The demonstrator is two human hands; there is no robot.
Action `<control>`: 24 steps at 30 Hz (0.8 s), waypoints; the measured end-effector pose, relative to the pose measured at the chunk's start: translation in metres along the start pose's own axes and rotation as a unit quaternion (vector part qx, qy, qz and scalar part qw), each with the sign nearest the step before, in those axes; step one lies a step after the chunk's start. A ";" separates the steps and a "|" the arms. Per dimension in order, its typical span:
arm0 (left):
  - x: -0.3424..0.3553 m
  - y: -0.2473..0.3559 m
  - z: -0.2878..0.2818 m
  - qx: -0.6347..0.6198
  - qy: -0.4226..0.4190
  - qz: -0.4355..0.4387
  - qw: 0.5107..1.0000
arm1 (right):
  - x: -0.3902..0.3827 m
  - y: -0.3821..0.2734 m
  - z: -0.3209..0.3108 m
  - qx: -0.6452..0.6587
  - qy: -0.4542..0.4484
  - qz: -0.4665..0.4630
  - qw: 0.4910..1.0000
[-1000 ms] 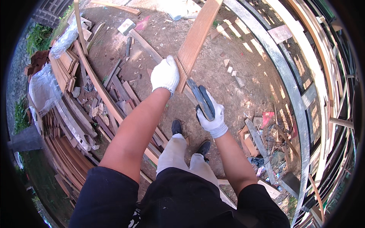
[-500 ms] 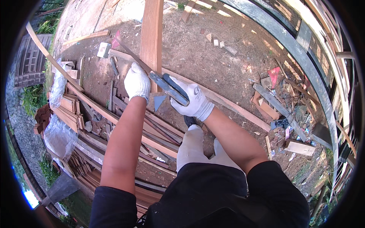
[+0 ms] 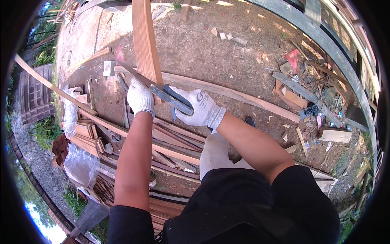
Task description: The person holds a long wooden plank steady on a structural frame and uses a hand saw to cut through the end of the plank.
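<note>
Head view — right grip [image 3: 200, 107] curls round dark handle [image 3: 168, 98].

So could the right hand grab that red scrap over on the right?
Probably not: the right hand is wrapped around a dark-handled tool, and the red scrap lies well off, down on the ground.

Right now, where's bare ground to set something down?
Mostly bare dirt lies between the reddish board, the long ground plank, the small wood blocks and the scrap heap. That heap is crowded; so is the left, with stacked boards and plastic sheeting.
</note>
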State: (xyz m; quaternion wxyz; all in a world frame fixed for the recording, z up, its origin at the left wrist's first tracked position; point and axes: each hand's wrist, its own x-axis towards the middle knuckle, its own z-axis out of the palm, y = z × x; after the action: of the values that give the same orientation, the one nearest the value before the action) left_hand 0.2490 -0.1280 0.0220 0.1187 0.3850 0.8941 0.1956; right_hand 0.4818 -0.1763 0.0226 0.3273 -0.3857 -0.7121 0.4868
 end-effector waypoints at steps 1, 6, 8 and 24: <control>0.001 -0.010 -0.001 0.003 -0.015 0.041 0.999 | -0.008 -0.007 -0.001 -0.001 -0.003 0.005 1.000; 0.013 -0.030 0.000 -0.052 0.008 -0.004 0.999 | -0.146 -0.035 -0.071 0.018 -0.014 0.004 1.000; -0.001 -0.010 -0.007 0.046 -0.003 0.014 0.999 | -0.165 -0.042 -0.089 0.004 -0.046 -0.009 0.999; -0.012 0.004 -0.013 0.071 0.019 0.020 0.997 | -0.128 -0.032 -0.069 0.025 -0.004 -0.013 1.000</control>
State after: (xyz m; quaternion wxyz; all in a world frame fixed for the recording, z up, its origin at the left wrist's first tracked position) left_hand 0.2548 -0.1381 0.0362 0.0701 0.4063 0.9000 0.1411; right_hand 0.5945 -0.2642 0.0625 0.3408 -0.3661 -0.7058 0.5017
